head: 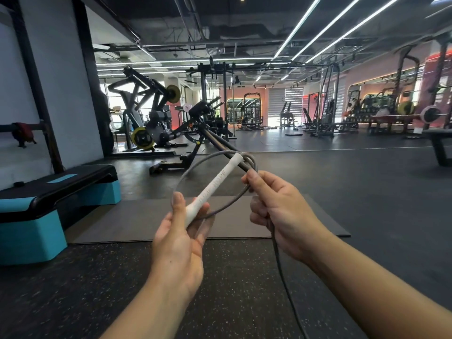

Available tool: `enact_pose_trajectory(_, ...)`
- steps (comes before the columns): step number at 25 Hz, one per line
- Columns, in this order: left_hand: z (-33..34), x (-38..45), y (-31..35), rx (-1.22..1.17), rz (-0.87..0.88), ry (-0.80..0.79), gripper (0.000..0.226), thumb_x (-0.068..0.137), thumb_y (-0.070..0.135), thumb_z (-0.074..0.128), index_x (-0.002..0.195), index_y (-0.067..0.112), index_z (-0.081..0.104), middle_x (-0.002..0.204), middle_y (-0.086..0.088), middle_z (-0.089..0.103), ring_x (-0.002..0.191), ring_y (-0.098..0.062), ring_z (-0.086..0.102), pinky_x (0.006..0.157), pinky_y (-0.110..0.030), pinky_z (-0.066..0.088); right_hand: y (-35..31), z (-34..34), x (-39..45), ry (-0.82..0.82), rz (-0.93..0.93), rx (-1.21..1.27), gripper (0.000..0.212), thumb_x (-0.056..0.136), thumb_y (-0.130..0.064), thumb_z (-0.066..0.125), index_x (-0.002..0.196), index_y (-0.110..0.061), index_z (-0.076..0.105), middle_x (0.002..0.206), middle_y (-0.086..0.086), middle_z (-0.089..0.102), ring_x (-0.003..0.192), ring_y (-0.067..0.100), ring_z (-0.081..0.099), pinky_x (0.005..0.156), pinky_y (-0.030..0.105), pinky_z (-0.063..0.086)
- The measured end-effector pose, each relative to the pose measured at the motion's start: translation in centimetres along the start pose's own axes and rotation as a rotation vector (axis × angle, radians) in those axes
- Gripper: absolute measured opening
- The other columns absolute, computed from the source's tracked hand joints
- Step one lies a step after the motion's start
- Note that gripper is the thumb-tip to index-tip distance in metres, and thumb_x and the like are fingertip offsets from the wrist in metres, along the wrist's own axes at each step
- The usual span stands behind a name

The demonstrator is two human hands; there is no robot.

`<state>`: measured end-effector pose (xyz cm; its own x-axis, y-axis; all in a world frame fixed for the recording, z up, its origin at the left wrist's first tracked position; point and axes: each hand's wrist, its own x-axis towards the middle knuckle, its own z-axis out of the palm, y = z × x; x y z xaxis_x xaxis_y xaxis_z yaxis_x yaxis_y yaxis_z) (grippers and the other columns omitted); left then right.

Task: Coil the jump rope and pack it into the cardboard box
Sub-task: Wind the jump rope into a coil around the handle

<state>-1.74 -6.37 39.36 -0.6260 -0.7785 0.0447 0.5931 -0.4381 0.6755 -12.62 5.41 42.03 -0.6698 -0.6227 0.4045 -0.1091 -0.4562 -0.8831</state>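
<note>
The left hand [179,243] gripped the white handle [212,190]; the right hand [281,211] pinched the grey rope [226,206] beside it. A loop arched above the handle.

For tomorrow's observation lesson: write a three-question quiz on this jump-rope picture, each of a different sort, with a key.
1. True or false: the left hand holds the white handle.
2. What does the right hand pinch? A) grey rope B) a dumbbell C) a towel
3. Fill in: left of the grey mat stands a teal ____.

Key: 1 true; 2 A; 3 step platform.
</note>
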Motion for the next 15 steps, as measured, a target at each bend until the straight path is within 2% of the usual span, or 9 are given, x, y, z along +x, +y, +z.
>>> enact_pose_trajectory(3, -1.8, -0.3, -0.6, 0.278, -0.129, -0.077, 0.062, 0.083, 0.040, 0.070, 0.130, 0.003, 0.056, 0.107, -0.013, 0.073, 0.099, -0.024, 0.070, 0.088, -0.043, 0.061, -1.6, -0.8, 0.5, -0.122, -0.004, -0.196, 0.025, 0.106, -0.031, 0.050, 0.092, -0.013, 0.060, 0.071, 0.008, 0.066, 0.045, 0.013, 0.023, 0.045, 0.027, 0.020)
enact_pose_trajectory(5, -1.8, -0.7, 0.3, 0.703, -0.013, -0.126, 0.074, 0.080, 0.061, 0.062, 0.142, 0.023, 0.047, 0.134, 0.003, 0.063, 0.106, -0.013, 0.065, 0.093, -0.042, 0.054, -2.7, -1.0, 0.6, -0.219, 0.011, -0.392, 0.028, 0.108, -0.033, 0.047, 0.092, -0.013, 0.059, 0.068, 0.008, 0.066, 0.044, 0.012, 0.026, 0.044, 0.026, 0.022)
enact_pose_trajectory(6, -1.2, -0.9, 1.3, 0.894, 0.138, -0.166, 0.073, 0.081, 0.069, 0.052, 0.144, 0.033, 0.043, 0.137, 0.015, 0.055, 0.104, 0.000, 0.061, 0.093, -0.037, 0.049, -3.1, -0.9, 0.6, -0.263, 0.010, -0.503, 0.029, 0.107, -0.035, 0.047, 0.091, -0.014, 0.060, 0.063, 0.004, 0.062, 0.045, 0.012, 0.028, 0.044, 0.025, 0.024)
enact_pose_trajectory(7, -0.1, -0.8, 2.6, 1.015, 0.323, -0.237, 0.067, 0.083, 0.073, 0.041, 0.140, 0.040, 0.045, 0.131, 0.024, 0.054, 0.098, 0.014, 0.057, 0.088, -0.031, 0.044, -3.4, -0.8, 0.7, -0.309, 0.007, -0.608, 0.030, 0.107, -0.036, 0.048, 0.090, -0.016, 0.061, 0.060, 0.001, 0.059, 0.046, 0.013, 0.031, 0.044, 0.025, 0.027)
enact_pose_trajectory(8, 1.3, -0.7, 3.8, 1.104, 0.451, -0.342, 0.060, 0.086, 0.075, 0.033, 0.133, 0.042, 0.052, 0.121, 0.028, 0.059, 0.091, 0.021, 0.057, 0.082, -0.026, 0.043, -3.6, -0.6, 0.8, -0.359, 0.000, -0.697, 0.029, 0.106, -0.037, 0.049, 0.089, -0.018, 0.063, 0.059, -0.002, 0.058, 0.048, 0.013, 0.033, 0.045, 0.026, 0.029)
enact_pose_trajectory(10, 4.1, 0.5, 5.7, 1.324, 0.573, -0.578, 0.059, 0.091, 0.074, 0.027, 0.111, 0.035, 0.066, 0.096, 0.016, 0.072, 0.086, 0.009, 0.066, 0.075, -0.026, 0.049, -3.9, -0.3, 1.1, -0.440, -0.022, -0.798, 0.029, 0.105, -0.038, 0.051, 0.088, -0.020, 0.065, 0.059, -0.004, 0.058, 0.050, 0.012, 0.038, 0.046, 0.025, 0.033)
enact_pose_trajectory(12, 5.8, 2.0, 6.4, 1.536, 0.557, -0.746, 0.059, 0.093, 0.070, 0.030, 0.090, 0.025, 0.068, 0.075, 0.004, 0.074, 0.065, -0.004, 0.068, 0.062, -0.024, 0.051, -4.5, -0.2, 1.3, -0.474, -0.059, -0.838, 0.027, 0.105, -0.035, 0.054, 0.087, -0.020, 0.068, 0.060, -0.006, 0.059, 0.049, 0.007, 0.042, 0.047, 0.021, 0.035)
enact_pose_trajectory(14, 6.3, 3.3, 6.3, 1.705, 0.514, -0.852, 0.065, 0.092, 0.072, 0.033, 0.082, 0.022, 0.073, 0.070, -0.004, 0.072, 0.051, -0.010, 0.059, 0.051, -0.022, 0.045, -5.1, -0.5, 1.3, -0.484, -0.095, -0.879, 0.020, 0.102, -0.028, 0.061, 0.090, -0.017, 0.074, 0.062, -0.004, 0.065, 0.046, 0.002, 0.047, 0.047, 0.012, 0.035)
enact_pose_trajectory(15, 6.4, 3.6, 6.4, 1.819, 0.528, -0.870, 0.070, 0.089, 0.076, 0.032, 0.079, 0.021, 0.075, 0.069, -0.006, 0.071, 0.048, -0.011, 0.054, 0.049, -0.022, 0.043, -5.3, -0.8, 1.3, -0.484, -0.086, -0.898, 0.019, 0.099, -0.028, 0.066, 0.092, -0.013, 0.077, 0.067, 0.003, 0.070, 0.045, 0.003, 0.046, 0.045, 0.013, 0.034)
